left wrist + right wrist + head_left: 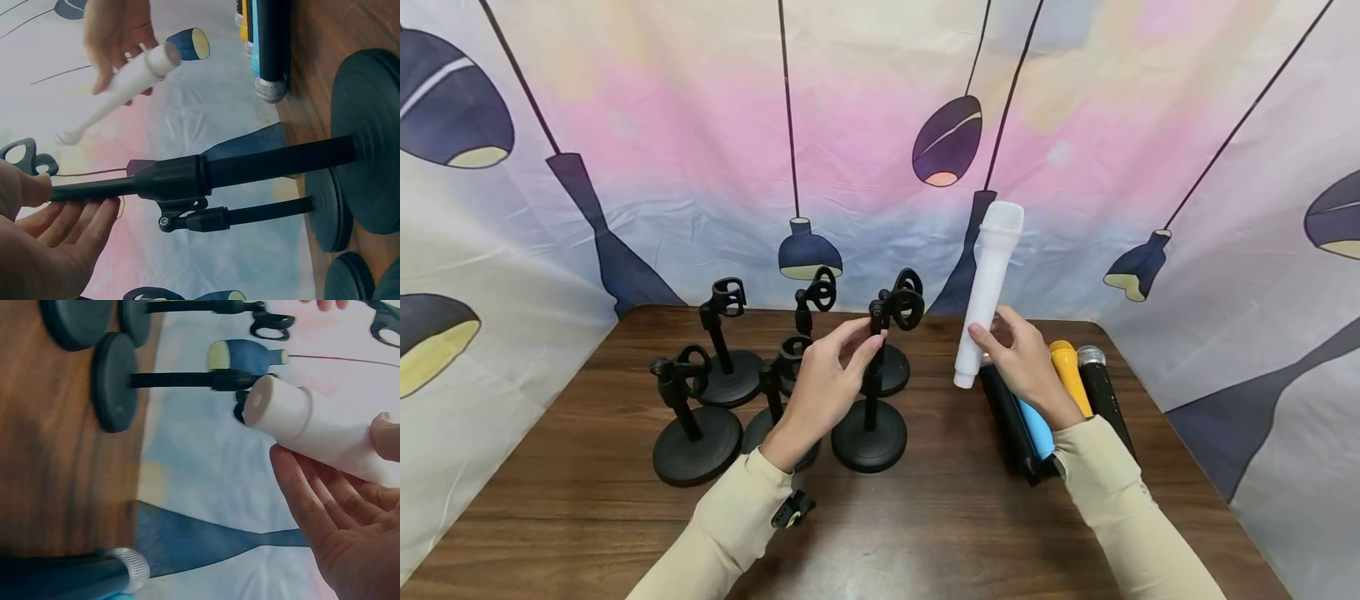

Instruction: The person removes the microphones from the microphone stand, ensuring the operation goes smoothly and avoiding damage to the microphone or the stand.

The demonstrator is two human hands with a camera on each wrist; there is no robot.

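Observation:
My left hand [829,375] pinches the upper pole of a black desktop microphone stand [870,437] between thumb and fingers. In the left wrist view, the stand's pole [275,164] runs from those fingers down to its round base, which rests on the table. My right hand [1028,360] grips a white microphone [988,283] by its handle, raised above the table to the right of the stand. The microphone leans slightly, its head up and its tail end down. At the top of the held stand is a ring-shaped clip [907,308] with nothing in it.
Several more black stands [697,446] with ring clips stand on the left and middle of the wooden table [925,533]. To the right lie a black microphone [1009,421], a blue one [1036,429], a yellow one [1070,375] and a black one with a silver head [1105,392]. A printed cloth [865,125] hangs behind.

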